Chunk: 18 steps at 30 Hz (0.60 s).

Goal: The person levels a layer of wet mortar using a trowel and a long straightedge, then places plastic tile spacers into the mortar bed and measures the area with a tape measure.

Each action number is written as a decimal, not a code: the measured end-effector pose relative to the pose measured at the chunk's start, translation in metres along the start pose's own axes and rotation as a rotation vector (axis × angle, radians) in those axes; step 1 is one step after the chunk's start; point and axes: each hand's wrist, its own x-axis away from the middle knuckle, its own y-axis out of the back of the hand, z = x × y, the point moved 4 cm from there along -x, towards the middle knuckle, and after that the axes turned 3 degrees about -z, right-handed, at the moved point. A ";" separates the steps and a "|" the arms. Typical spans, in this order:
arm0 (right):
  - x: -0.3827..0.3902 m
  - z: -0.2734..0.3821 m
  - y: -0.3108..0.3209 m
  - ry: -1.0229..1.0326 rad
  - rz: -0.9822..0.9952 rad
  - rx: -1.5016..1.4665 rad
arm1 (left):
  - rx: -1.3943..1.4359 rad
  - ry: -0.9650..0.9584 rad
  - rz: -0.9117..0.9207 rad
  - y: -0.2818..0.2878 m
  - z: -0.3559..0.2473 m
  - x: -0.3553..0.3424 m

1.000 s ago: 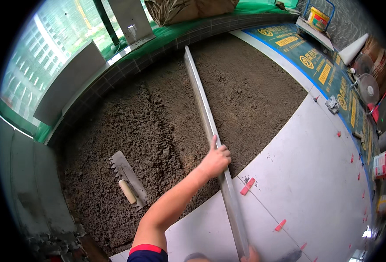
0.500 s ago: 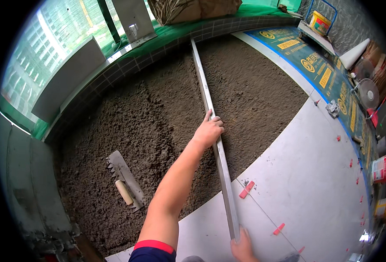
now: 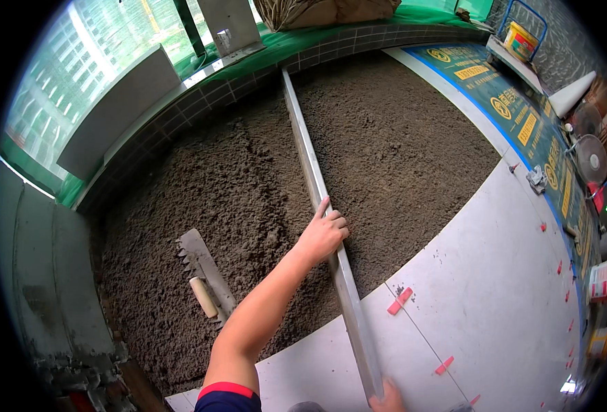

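A long metal straightedge lies across the brown mortar bed, its near part over the pale laid tiles. My left hand grips the bar about midway, fingers wrapped over it, index finger stretched along it. Close to the lower edge, my right hand closes round the bar's near end; part of that hand is cut off. Left of my left forearm, a notched trowel with a wooden handle rests on the mortar. The mortar is rough and lumpy left of the bar, smoother on its right.
Red levelling wedges stick up along the tile joints. A low dark-tiled curb bounds the mortar at the far side. Printed blue-edged floor sheeting, buckets and a trolley stand at the right.
The straightedge has swung left over the mortar, its far end most of all. My left hand has gone left with it, still gripping. The view has shifted slightly.
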 end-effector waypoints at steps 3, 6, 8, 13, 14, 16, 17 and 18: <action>0.013 -0.012 -0.003 0.026 0.001 0.033 | 0.008 0.027 0.022 0.007 -0.006 0.019; 0.025 -0.038 -0.011 0.053 0.010 0.059 | 0.028 0.063 0.033 0.014 -0.012 0.042; 0.031 -0.044 -0.011 0.043 0.073 0.083 | 0.044 0.091 0.046 0.018 -0.017 0.060; 0.052 -0.060 -0.008 0.053 0.102 0.157 | 0.041 0.161 0.008 0.033 -0.038 0.089; 0.055 -0.062 -0.004 0.055 0.104 0.159 | 0.050 0.175 0.000 0.034 -0.043 0.092; 0.061 -0.068 0.003 0.112 0.084 0.157 | 0.056 0.203 -0.017 0.041 -0.051 0.107; 0.065 -0.074 0.007 0.133 0.070 0.157 | 0.044 0.216 -0.026 0.041 -0.057 0.114; 0.068 -0.080 0.008 0.148 0.109 0.148 | 0.028 0.225 -0.051 0.045 -0.062 0.123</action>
